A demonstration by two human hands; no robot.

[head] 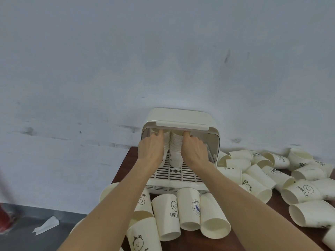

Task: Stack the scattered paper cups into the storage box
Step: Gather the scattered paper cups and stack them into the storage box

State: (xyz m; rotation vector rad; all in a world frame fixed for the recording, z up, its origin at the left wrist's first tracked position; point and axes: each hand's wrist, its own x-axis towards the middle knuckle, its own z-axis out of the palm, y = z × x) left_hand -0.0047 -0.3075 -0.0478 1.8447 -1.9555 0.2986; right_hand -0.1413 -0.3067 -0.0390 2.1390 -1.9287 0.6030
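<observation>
A: Where are the hands?

B: Both reach into the cream plastic storage box (pixel 181 116) with its lid raised, on the dark brown wooden table (pixel 241 240). The left hand (pixel 151 150) wraps the left stack of nested white paper cups (pixel 166 142); the right hand (pixel 193 148) curls against the right stack of nested white cups (pixel 175 151).

A: Gripping both?

B: The fingertips are hidden under the lid, so probably, though the right one I can't quite tell.

A: And the rest?

B: Loose white printed paper cups (pixel 188 209) lie on their sides in front of the box and to its right
</observation>
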